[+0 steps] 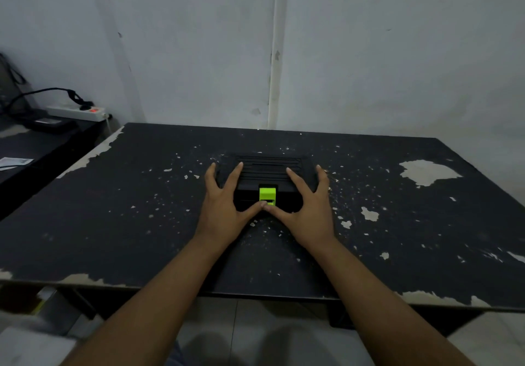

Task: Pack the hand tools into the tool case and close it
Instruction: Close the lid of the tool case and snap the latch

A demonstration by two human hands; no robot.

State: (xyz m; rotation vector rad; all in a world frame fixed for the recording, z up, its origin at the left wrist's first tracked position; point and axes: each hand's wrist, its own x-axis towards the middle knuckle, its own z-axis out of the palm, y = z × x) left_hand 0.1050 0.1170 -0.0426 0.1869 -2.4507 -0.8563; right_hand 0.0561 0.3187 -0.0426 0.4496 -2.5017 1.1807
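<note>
Tool case (pixel 268 171), black with a ribbed lid, lies flat near the middle of the worktop (pixel 136 223). Its lid is down and its bright green latch (pixel 267 194) is on the six o'clock face, towards the person. The left grip (pixel 224 209) is spread over the case's nine o'clock end, fingers straight and splayed, holding nothing and only pressing on the lid. The right grip (pixel 308 209) mirrors it at the three o'clock end, likewise open-handed, with its outer fingers reaching over the far corner. The two thumbs (pixel 252 209) meet tip to tip at the foot of the latch.

No hand tool shows outside the case, so I'd say the packing is done and this is the closing step, with the lid pressed down and the thumbs on the catch. Whether the latch has clicked home I can't tell from where I stand, because the thumbs hide its lower edge.

The next move, as I judge it, calls for a firm push of both thumbs on the latch towards twelve o'clock. The palms should bear down on the lid meanwhile, so the case doesn't skid across the flaking worktop. After that the grips can lift away.

A white power strip (pixel 76 112) sits off at ten o'clock on a separate side surface, well apart from all this.
</note>
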